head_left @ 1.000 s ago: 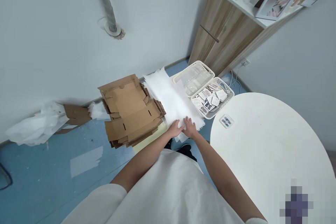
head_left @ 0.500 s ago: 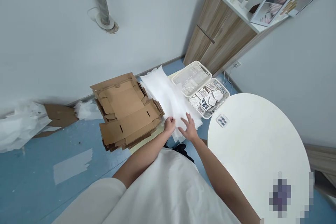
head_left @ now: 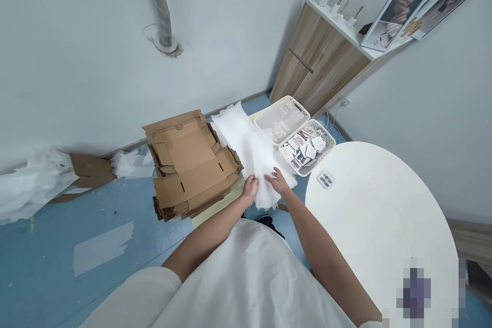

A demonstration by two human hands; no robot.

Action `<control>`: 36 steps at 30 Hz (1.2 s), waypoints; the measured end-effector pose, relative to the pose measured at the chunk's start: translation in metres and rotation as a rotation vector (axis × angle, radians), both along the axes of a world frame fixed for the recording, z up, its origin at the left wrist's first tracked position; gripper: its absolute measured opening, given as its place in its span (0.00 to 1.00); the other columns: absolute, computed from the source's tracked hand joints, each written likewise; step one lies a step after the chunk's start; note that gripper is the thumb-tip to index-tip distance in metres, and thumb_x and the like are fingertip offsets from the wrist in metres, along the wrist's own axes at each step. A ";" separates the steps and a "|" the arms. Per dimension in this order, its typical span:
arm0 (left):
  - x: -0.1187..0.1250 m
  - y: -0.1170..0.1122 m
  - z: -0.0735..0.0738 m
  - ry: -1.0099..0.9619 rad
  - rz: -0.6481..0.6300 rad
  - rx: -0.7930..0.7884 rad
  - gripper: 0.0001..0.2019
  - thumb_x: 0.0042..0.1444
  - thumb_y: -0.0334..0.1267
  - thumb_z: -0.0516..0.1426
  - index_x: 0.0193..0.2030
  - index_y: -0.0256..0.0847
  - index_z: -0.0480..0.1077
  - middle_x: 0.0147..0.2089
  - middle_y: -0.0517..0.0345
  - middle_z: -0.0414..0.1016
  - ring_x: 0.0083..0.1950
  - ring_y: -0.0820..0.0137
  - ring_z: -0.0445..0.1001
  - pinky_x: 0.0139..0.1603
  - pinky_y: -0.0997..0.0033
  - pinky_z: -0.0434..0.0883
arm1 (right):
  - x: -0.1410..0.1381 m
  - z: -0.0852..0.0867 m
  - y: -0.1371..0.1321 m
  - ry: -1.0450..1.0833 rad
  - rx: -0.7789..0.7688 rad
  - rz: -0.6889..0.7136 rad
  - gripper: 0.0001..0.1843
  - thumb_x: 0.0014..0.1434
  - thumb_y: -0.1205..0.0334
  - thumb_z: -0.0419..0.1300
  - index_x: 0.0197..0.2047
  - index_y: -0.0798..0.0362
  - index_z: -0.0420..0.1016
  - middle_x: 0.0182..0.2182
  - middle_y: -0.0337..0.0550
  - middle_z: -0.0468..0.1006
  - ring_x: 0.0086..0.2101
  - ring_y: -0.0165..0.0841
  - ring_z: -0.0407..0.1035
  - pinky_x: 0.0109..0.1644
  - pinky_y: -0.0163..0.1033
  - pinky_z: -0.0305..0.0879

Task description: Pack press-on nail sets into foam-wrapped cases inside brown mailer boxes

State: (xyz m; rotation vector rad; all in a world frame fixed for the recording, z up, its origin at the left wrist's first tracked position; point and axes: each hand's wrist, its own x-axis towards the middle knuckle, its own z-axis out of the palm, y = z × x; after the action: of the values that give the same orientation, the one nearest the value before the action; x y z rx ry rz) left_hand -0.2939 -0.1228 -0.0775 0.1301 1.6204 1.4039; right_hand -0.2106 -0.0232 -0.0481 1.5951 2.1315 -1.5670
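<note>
White foam sheets (head_left: pixel 251 146) are lying beside flattened cardboard boxes (head_left: pixel 188 151); the left hand (head_left: pixel 250 187) is pinching their edge, the right hand (head_left: pixel 279 183) is curving over them, its grip unclear from here.

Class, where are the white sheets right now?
Near the head view's middle, the sheets lie between the cardboard at left and the baskets at right.

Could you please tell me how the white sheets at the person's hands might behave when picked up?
The white sheets will probably flop rather than stay stiff, since soft ripples show across the top. They are likely light for their size, as their edges look thin. Several might come up together, because they lie loosely layered with uneven edges.
</note>
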 end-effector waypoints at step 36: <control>0.035 0.028 0.009 0.242 -0.187 0.071 0.27 0.55 0.49 0.48 0.59 0.42 0.49 0.62 0.47 0.51 0.59 0.65 0.59 0.54 0.66 0.60 | 0.070 0.092 0.007 0.359 0.690 -0.276 0.22 0.58 0.58 0.45 0.56 0.49 0.49 0.40 0.46 0.72 0.19 0.24 0.63 0.30 0.37 0.65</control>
State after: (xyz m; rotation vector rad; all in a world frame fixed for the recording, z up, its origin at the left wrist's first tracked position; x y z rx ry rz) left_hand -0.2592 -0.0943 -0.0690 0.4965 1.7050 1.3398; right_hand -0.1402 -0.0161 0.0442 1.9752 3.0001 -1.3293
